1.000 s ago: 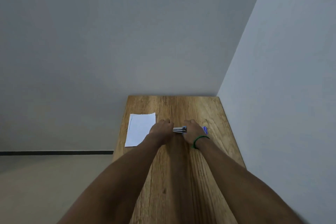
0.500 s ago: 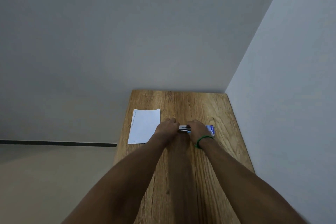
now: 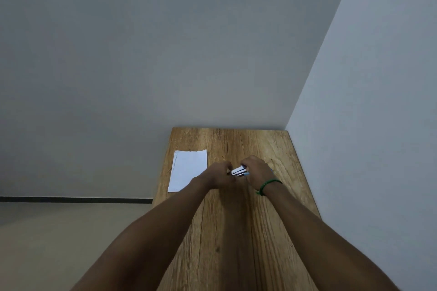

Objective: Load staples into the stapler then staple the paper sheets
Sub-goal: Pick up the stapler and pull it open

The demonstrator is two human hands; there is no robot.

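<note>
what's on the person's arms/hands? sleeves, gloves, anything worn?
Both forearms are bare: no sleeves in view, no gloves. The left hand wears nothing visible. The right hand has a green beaded bracelet on its wrist. No watch or rings can be made out.

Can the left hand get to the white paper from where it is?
Probably yes. The left hand is right beside the paper sheets, with nothing lying between, though it seems busy on the stapler.

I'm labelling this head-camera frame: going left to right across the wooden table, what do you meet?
paper sheets → left hand → stapler → right hand with a green bracelet on the wrist.
</note>
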